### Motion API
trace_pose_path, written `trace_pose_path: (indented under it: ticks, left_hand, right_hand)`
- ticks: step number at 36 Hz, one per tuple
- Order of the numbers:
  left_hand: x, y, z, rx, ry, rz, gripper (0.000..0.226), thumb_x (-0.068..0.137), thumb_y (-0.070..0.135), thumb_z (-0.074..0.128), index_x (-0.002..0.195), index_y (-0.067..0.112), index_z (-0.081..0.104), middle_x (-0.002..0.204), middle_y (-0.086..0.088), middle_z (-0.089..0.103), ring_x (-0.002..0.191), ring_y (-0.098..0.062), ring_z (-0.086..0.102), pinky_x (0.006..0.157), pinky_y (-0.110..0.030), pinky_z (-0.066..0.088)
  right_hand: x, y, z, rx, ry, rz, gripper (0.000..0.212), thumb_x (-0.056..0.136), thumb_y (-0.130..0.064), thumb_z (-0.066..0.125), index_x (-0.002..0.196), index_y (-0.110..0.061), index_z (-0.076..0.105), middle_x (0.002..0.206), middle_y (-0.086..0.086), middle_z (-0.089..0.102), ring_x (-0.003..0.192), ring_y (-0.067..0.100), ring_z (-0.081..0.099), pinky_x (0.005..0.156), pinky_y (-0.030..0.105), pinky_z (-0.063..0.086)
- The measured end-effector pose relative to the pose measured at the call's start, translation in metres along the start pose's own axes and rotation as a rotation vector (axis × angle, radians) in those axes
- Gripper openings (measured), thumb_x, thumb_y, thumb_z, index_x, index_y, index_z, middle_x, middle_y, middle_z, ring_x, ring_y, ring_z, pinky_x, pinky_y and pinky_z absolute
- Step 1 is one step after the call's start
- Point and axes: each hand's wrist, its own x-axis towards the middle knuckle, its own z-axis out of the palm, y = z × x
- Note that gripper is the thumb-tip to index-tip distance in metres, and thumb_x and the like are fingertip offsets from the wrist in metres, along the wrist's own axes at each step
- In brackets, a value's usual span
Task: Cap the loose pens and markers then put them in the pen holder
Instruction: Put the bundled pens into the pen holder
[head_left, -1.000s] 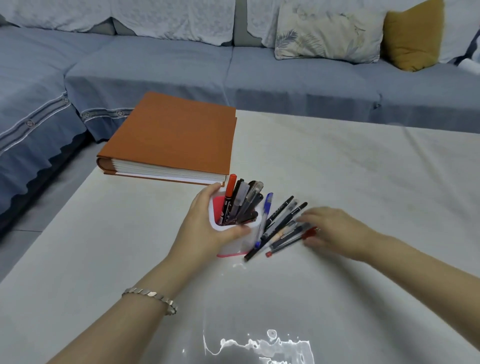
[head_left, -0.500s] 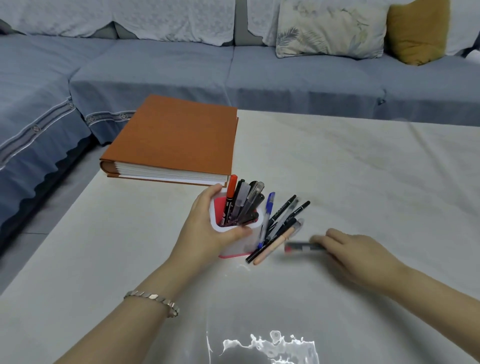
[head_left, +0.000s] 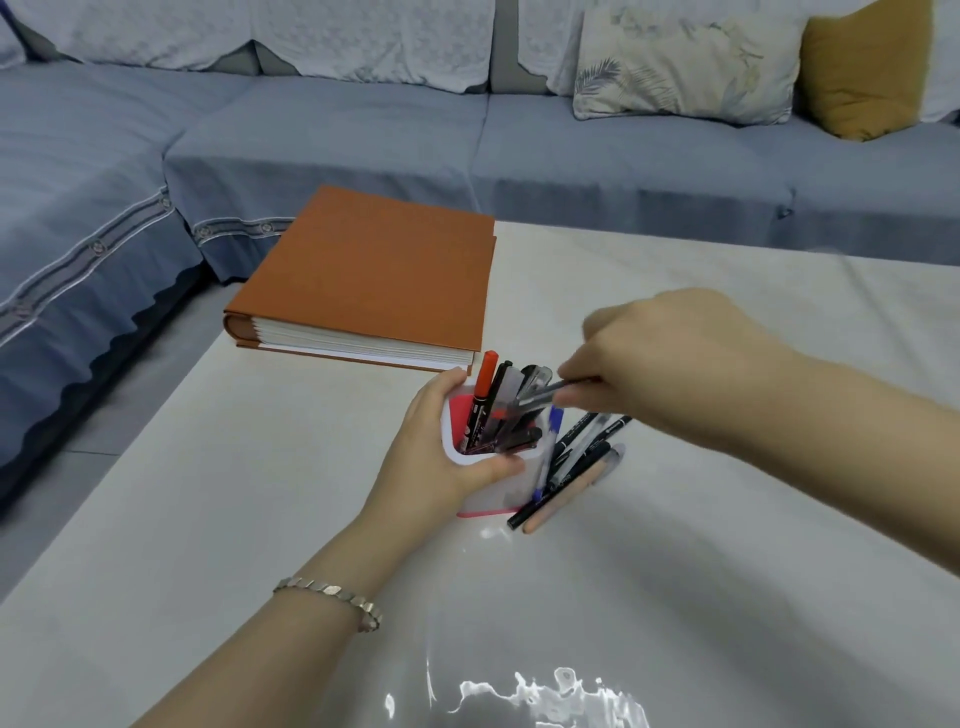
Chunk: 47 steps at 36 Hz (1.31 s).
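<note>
A white pen holder (head_left: 493, 491) with a red inside stands on the pale table (head_left: 260, 493). My left hand (head_left: 434, 462) grips it from the left, thumb across its front. Several pens and markers stand in it, among them a red-capped marker (head_left: 485, 382). My right hand (head_left: 670, 364) hovers above the holder's right side and pinches a dark pen (head_left: 545, 392), whose tip points down-left over the opening. Several loose pens (head_left: 576, 467) lie fanned against the holder's right wall, including a blue one and a tan one.
A thick orange-covered book (head_left: 374, 275) lies on the table behind the holder. A blue sofa (head_left: 363, 135) with a patterned cushion (head_left: 685, 62) and a mustard cushion (head_left: 862, 67) runs along the far and left sides. Glare marks the table's near edge.
My right hand took one pen from the loose pile on the table, lifted it and carried it left over the holder. My left hand stayed on the holder.
</note>
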Motion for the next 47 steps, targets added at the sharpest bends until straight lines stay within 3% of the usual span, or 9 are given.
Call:
trace_pose_path:
  ticks: [4, 7, 11, 15, 18, 23, 36, 41, 47]
  left_hand:
    - [0.001, -0.001, 0.0, -0.018, 0.003, 0.004, 0.079, 0.063, 0.023, 0.08, 0.124, 0.04, 0.032, 0.119, 0.022, 0.041, 0.102, 0.015, 0.043, 0.077, 0.008, 0.031]
    - [0.001, -0.001, 0.0, -0.033, -0.01, -0.004, 0.083, 0.064, 0.024, 0.081, 0.131, 0.033, 0.032, 0.121, 0.021, 0.041, 0.103, 0.013, 0.043, 0.077, 0.007, 0.032]
    - [0.001, -0.002, 0.0, -0.039, -0.007, 0.019, 0.08, 0.063, 0.027, 0.081, 0.126, 0.037, 0.033, 0.113, 0.03, 0.041, 0.097, 0.031, 0.037, 0.073, 0.011, 0.028]
    - [0.001, -0.003, 0.0, -0.021, 0.0, 0.02, 0.081, 0.062, 0.03, 0.082, 0.126, 0.038, 0.034, 0.117, 0.026, 0.041, 0.098, 0.023, 0.039, 0.073, 0.012, 0.027]
    - [0.001, -0.002, 0.0, -0.009, -0.001, 0.016, 0.08, 0.061, 0.03, 0.082, 0.126, 0.036, 0.035, 0.118, 0.025, 0.041, 0.098, 0.019, 0.042, 0.074, 0.008, 0.031]
    - [0.0, 0.002, 0.0, 0.002, -0.004, 0.007, 0.086, 0.062, 0.031, 0.081, 0.134, 0.03, 0.033, 0.126, 0.02, 0.039, 0.11, 0.002, 0.039, 0.088, -0.013, 0.03]
    - [-0.006, 0.015, 0.002, 0.156, 0.036, 0.023, 0.091, 0.066, 0.04, 0.075, 0.138, 0.037, 0.02, 0.122, 0.025, 0.037, 0.114, -0.001, 0.039, 0.094, -0.021, 0.032]
    - [-0.003, 0.032, 0.02, 0.473, 0.112, 0.493, 0.079, 0.069, 0.058, 0.055, 0.138, 0.042, 0.019, 0.153, 0.008, 0.013, 0.142, -0.014, 0.007, 0.112, -0.032, 0.012]
    - [0.016, 0.038, 0.043, 0.646, 0.187, 0.74, 0.032, 0.075, 0.045, 0.058, 0.1, 0.025, 0.062, 0.144, -0.008, 0.041, 0.135, -0.024, 0.028, 0.107, -0.043, 0.021]
  right_hand:
    - [0.029, -0.015, 0.014, -0.028, -0.014, -0.145, 0.037, 0.092, -0.044, 0.038, 0.105, -0.018, 0.061, 0.087, -0.002, 0.034, 0.077, 0.021, 0.043, 0.046, 0.026, 0.021]
    - [0.038, -0.021, 0.037, 0.14, 0.145, -0.231, 0.03, 0.092, -0.032, 0.045, 0.101, -0.011, 0.066, 0.092, 0.002, 0.044, 0.095, 0.024, 0.049, 0.059, 0.032, 0.04]
    - [0.022, -0.015, 0.05, 0.606, 0.403, -0.025, 0.034, 0.09, -0.029, 0.043, 0.109, -0.01, 0.063, 0.108, 0.008, 0.059, 0.096, 0.012, 0.051, 0.083, 0.01, 0.037]
    - [-0.011, 0.006, 0.074, 0.673, 0.574, 0.286, 0.026, 0.09, -0.008, 0.045, 0.112, -0.006, 0.059, 0.11, 0.01, 0.061, 0.1, 0.009, 0.049, 0.086, 0.004, 0.03]
    - [-0.031, 0.026, 0.109, 0.656, 0.302, 0.428, 0.032, 0.089, -0.012, 0.053, 0.12, -0.012, 0.055, 0.124, 0.007, 0.057, 0.115, 0.017, 0.049, 0.09, 0.008, 0.023]
    - [-0.032, 0.029, 0.154, 0.569, -0.075, 0.306, 0.065, 0.077, -0.04, 0.067, 0.134, -0.02, 0.041, 0.145, 0.003, 0.037, 0.135, 0.021, 0.029, 0.11, 0.03, 0.021]
    - [-0.031, 0.01, 0.184, 0.411, -0.044, 0.143, 0.036, 0.073, -0.039, 0.07, 0.104, -0.024, 0.057, 0.103, 0.0, 0.058, 0.097, 0.026, 0.053, 0.083, 0.035, 0.04]
    - [-0.033, 0.006, 0.184, 0.258, 0.054, 0.086, 0.026, 0.075, -0.046, 0.05, 0.088, -0.027, 0.062, 0.082, -0.002, 0.061, 0.072, 0.021, 0.059, 0.065, 0.03, 0.051]
    - [-0.036, -0.006, 0.188, 0.132, 0.1, 0.057, 0.012, 0.075, -0.029, 0.042, 0.074, -0.018, 0.047, 0.073, 0.001, 0.058, 0.065, 0.023, 0.055, 0.065, 0.029, 0.034]
